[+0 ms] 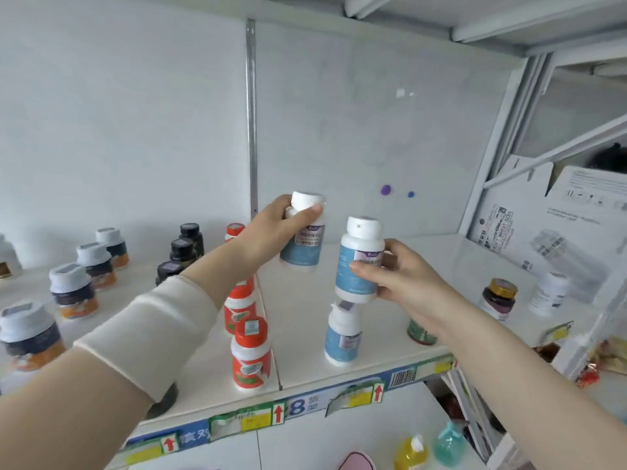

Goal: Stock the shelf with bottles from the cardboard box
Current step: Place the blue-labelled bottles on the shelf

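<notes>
White shelf (305, 351) with a pale back panel and a metal upright strip (251, 113), price tags (258, 417) along the front edge. Above the middle of the board, two white bottles with blue labels, both held off the surface. Left bottle (303, 232) tilted slightly, clasped near its cap by the left hand (271, 232), thumb across the neck, fingers wrapped behind. Right bottle (359, 262) upright, gripped around its label by the right hand (400, 276), thumb in front and fingers behind. Directly under the right bottle, a third matching bottle (342, 334) standing near the front edge; whether the two touch cannot be told. Beside it toward the left, a front-to-back row of white bottles with orange labels and caps (251, 354), partly hidden by the left forearm and its cream sleeve (152, 330). Farther toward the left end, dark bottles with black caps (185, 247) and rows of dark-labelled bottles with pale caps (73, 290). Toward the right end, a brown jar with a gold lid (498, 298), a white bottle (549, 293) beside it, and a green-labelled container (420, 332) mostly hidden behind the right wrist. Past the right end, a white cardboard box (543, 225) with its flaps up. Below the front edge, yellow (410, 452) and teal (449, 444) pump bottles.
</notes>
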`<move>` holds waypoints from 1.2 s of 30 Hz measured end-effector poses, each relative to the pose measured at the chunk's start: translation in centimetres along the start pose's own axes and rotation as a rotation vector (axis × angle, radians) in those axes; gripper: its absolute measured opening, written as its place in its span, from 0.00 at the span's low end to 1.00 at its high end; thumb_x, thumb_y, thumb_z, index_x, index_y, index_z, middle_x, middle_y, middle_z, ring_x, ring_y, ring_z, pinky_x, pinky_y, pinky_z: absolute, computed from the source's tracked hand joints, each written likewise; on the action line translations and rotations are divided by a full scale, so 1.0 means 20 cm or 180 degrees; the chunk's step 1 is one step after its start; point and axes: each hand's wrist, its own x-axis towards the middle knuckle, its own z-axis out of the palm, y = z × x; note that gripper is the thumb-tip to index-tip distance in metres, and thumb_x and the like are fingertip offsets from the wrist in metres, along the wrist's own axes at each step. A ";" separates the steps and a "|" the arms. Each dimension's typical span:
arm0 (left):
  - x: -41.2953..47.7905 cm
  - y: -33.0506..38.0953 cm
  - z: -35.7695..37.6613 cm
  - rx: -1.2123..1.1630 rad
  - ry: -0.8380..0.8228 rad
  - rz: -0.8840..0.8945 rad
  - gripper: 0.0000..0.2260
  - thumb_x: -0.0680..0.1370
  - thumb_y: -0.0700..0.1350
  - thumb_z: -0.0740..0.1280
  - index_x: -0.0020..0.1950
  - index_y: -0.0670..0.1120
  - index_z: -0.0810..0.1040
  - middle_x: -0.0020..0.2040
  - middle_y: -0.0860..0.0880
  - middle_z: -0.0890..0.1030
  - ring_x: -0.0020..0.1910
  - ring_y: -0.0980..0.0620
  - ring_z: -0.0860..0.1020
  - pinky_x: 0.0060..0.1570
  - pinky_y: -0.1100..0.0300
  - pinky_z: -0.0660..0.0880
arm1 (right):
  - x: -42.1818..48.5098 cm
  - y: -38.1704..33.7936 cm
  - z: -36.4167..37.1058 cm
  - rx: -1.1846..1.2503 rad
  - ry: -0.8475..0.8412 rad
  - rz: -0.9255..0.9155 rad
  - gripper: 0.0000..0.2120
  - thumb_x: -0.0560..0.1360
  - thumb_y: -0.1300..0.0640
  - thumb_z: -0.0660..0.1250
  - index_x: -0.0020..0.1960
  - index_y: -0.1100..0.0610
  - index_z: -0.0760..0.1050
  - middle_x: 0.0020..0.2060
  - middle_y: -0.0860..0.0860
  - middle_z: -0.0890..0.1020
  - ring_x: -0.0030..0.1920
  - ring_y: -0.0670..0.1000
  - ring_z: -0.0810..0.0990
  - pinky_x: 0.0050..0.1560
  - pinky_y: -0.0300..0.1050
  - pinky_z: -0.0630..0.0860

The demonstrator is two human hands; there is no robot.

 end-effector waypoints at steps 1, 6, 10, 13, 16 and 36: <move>0.08 -0.02 0.02 0.0045 -0.0054 -0.0065 0.17 0.78 0.55 0.62 0.61 0.46 0.72 0.57 0.47 0.80 0.52 0.54 0.79 0.50 0.63 0.75 | 0.08 0.01 -0.03 -0.0028 -0.0034 -0.0010 0.16 0.70 0.59 0.72 0.54 0.52 0.72 0.50 0.50 0.81 0.56 0.53 0.80 0.62 0.58 0.74; 0.46 -0.17 0.07 0.0310 -0.0073 -0.0375 0.15 0.77 0.51 0.65 0.60 0.45 0.74 0.56 0.45 0.80 0.56 0.48 0.79 0.59 0.54 0.74 | 0.44 0.06 -0.14 -0.0341 -0.0321 -0.0067 0.18 0.67 0.58 0.75 0.52 0.50 0.71 0.51 0.50 0.82 0.54 0.50 0.80 0.62 0.53 0.75; 0.66 -0.31 0.04 0.0617 0.0020 -0.0623 0.08 0.76 0.50 0.68 0.52 0.49 0.74 0.47 0.49 0.80 0.46 0.50 0.78 0.50 0.59 0.72 | 0.67 0.16 -0.15 -0.0561 -0.0712 0.0044 0.22 0.66 0.60 0.76 0.55 0.52 0.70 0.52 0.54 0.80 0.55 0.52 0.80 0.61 0.53 0.75; 0.78 -0.41 0.01 0.0982 0.0150 -0.0809 0.09 0.76 0.49 0.68 0.53 0.50 0.72 0.44 0.50 0.78 0.40 0.54 0.75 0.40 0.63 0.71 | 0.82 0.25 -0.10 -0.0679 -0.0874 0.0177 0.24 0.65 0.61 0.76 0.57 0.54 0.70 0.51 0.54 0.78 0.56 0.54 0.79 0.61 0.55 0.75; 0.88 -0.51 -0.01 0.1153 0.0141 -0.0978 0.11 0.75 0.48 0.69 0.53 0.47 0.72 0.41 0.52 0.76 0.38 0.56 0.75 0.36 0.66 0.72 | 0.96 0.34 -0.05 -0.0833 -0.0958 0.0279 0.24 0.64 0.60 0.77 0.55 0.54 0.70 0.48 0.52 0.78 0.53 0.53 0.78 0.61 0.54 0.75; 1.18 -0.79 -0.06 0.1377 -0.0149 -0.1370 0.20 0.73 0.48 0.71 0.62 0.44 0.71 0.52 0.49 0.76 0.44 0.54 0.77 0.38 0.69 0.74 | 1.29 0.55 0.17 -0.1468 -0.1045 0.0486 0.28 0.66 0.60 0.76 0.62 0.57 0.68 0.52 0.49 0.76 0.56 0.52 0.77 0.53 0.43 0.73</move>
